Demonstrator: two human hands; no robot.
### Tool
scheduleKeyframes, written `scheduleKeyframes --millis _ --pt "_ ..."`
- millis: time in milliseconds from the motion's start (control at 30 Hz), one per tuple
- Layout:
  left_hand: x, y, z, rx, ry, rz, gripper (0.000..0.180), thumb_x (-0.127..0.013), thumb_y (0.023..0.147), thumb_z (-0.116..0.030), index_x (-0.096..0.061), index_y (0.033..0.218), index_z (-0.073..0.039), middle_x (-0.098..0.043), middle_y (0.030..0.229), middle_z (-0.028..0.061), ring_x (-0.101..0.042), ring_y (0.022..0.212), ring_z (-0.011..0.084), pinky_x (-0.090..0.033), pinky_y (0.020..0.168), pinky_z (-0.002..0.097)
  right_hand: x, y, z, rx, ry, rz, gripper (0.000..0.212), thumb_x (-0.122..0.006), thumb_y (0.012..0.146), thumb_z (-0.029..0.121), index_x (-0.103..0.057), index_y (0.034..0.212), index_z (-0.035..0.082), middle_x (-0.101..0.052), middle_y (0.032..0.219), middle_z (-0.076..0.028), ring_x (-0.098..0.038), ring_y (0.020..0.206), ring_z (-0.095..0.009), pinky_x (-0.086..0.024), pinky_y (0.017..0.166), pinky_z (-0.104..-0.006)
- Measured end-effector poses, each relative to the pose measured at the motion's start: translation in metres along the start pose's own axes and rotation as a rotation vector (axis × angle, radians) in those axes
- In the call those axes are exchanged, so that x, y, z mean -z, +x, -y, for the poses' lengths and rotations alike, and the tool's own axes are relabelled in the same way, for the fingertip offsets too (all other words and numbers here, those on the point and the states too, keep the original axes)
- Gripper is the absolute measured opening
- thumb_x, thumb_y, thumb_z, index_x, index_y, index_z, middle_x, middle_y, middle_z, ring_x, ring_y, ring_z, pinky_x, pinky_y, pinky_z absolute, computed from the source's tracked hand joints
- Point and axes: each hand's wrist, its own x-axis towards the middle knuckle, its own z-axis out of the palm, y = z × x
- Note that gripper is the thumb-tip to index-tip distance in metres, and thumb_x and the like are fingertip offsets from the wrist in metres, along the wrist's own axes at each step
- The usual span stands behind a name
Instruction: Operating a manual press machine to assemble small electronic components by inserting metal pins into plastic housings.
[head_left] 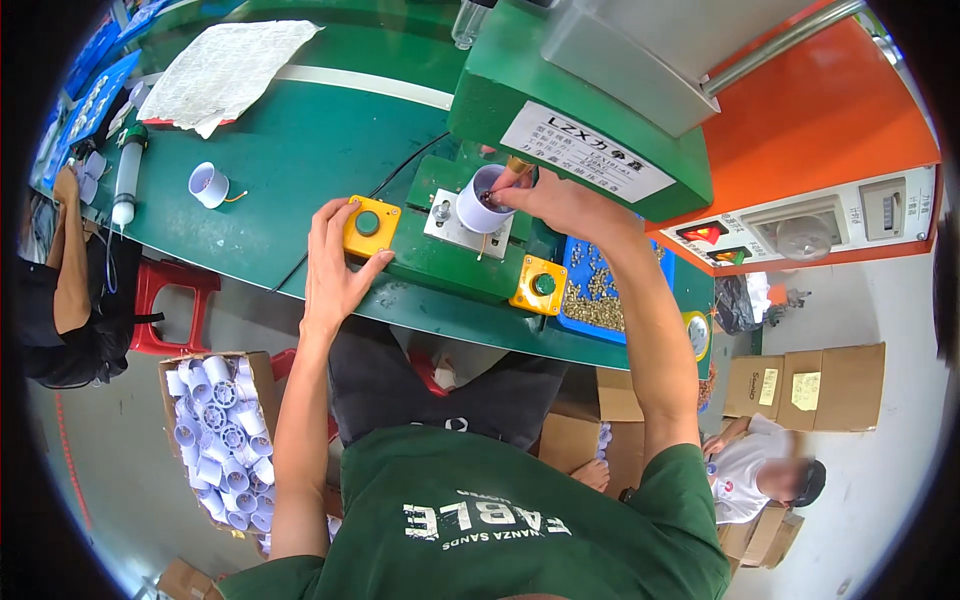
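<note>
A pale lilac plastic cup (474,212) stands on a metal fixture plate (440,228) under the green press head (600,150). My right hand (545,200) reaches over its rim, fingers pinched inside; whatever they hold is too small to make out. Close by the fingertips is the brass-coloured press tip (517,166). My left hand (335,265) lies against the left yellow button box (383,238), with fingers and thumb spread around its edge and a green button on top. A second yellow button box (527,293) sits right of the fixture.
Small brass-coloured parts fill a blue tray (592,318) on the right. Another lilac cup (207,188) stands on the green table (270,215), near a clear tube (127,175). A carton (262,372) of similar cups is at lower left. Other people are at far left and lower right.
</note>
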Motion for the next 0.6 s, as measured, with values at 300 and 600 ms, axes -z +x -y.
scheduleKeyframes --millis 300,600 --pt "0.013 -0.016 0.000 -0.152 0.155 -0.096 0.066 -0.084 0.067 -0.018 -0.053 0.124 -0.004 -0.050 0.128 0.0155 -0.051 0.116 0.0350 -0.041 0.099 0.0448 0.000 -0.055 0.014 0.354 -0.219 -0.289 0.023 -0.076 0.083 0.019 -0.071 0.102 0.009 -0.067 0.081 -0.001 -0.057 0.073 -0.012 -0.044 0.065 -0.0274" --pt "-0.003 -0.003 0.010 -0.381 0.299 -0.152 0.038 -0.074 0.075 -0.006 -0.062 0.111 0.000 -0.063 0.117 0.0139 -0.056 0.113 0.0344 -0.038 0.101 0.0493 -0.091 -0.151 -0.077 0.239 -0.631 -0.786 0.025 -0.075 0.075 0.003 -0.065 0.098 0.002 -0.066 0.102 -0.012 -0.061 0.099 -0.030 -0.048 0.086 -0.0424"
